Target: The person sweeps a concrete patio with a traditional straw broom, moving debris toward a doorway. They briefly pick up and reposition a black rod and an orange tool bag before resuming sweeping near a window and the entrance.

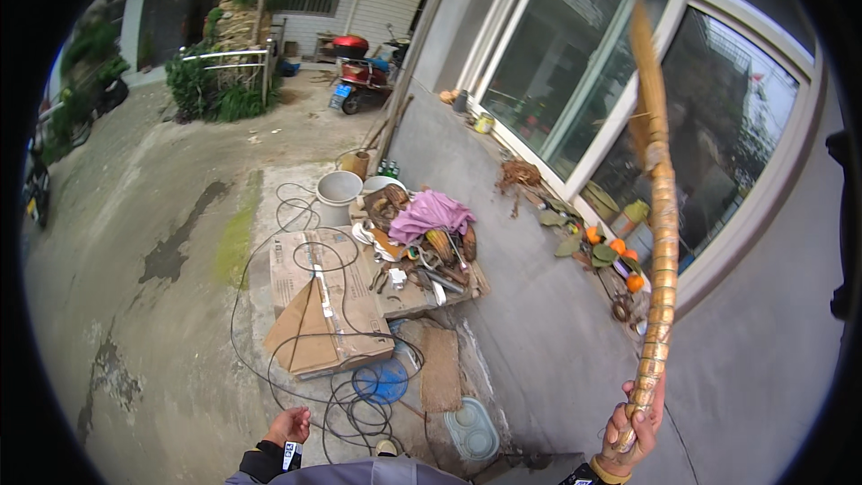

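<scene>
In my right hand is the lower end of a long straw broom, its handle bound in bands. The broom points up, and its blurred bristle head overlaps the sliding window; whether it touches the glass I cannot tell. My left hand hangs low with its fingers curled and nothing seen in it. Loops of black cable lie on the ground beside that hand. Behind the broom, oranges with leaves rest on the window ledge.
A flattened cardboard box lies on the concrete. Beside it, a low slab bears tools and a pink cloth. White buckets stand behind. A pale blue plastic tray sits by the grey wall. A red scooter is parked farther off.
</scene>
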Available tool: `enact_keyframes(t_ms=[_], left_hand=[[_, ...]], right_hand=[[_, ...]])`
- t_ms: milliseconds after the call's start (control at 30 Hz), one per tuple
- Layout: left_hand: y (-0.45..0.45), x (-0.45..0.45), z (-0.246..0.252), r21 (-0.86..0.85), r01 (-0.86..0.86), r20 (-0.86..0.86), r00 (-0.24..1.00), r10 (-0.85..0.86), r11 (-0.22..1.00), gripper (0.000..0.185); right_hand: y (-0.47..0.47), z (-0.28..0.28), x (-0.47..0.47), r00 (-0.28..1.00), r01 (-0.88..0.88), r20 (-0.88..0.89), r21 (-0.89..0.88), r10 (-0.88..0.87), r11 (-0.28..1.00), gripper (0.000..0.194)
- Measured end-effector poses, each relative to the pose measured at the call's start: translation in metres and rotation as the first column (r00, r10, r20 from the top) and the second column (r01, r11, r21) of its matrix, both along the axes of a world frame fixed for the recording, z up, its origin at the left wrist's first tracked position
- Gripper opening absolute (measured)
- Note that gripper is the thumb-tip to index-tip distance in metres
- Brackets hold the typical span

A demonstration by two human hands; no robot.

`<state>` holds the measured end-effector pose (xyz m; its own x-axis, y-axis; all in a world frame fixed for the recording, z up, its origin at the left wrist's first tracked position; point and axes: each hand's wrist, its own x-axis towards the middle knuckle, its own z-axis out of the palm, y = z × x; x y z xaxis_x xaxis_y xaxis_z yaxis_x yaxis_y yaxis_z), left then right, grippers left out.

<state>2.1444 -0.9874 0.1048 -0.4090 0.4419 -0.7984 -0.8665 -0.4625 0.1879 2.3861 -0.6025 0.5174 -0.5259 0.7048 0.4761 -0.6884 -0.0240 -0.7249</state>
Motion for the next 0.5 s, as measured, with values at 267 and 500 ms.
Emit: enact_keyframes(t_ms=[267,500], left_hand=[[-0.016,0.009,-0.011,-0.028,-0.158,0.03,0.987,0.159,0.987,0.011],[-0.029,0.019,-0.024,-0.002,-0.273,0.073,0.959,0.272,0.962,0.011]], right_hand=[[0.026,-0.074,-0.091,0.834,0.1,0.548,-0.029,-0.068,0.995,0.032],[0.045,-0.123,-0.115,0.818,0.069,0.571,0.02,-0.068,0.997,0.019]])
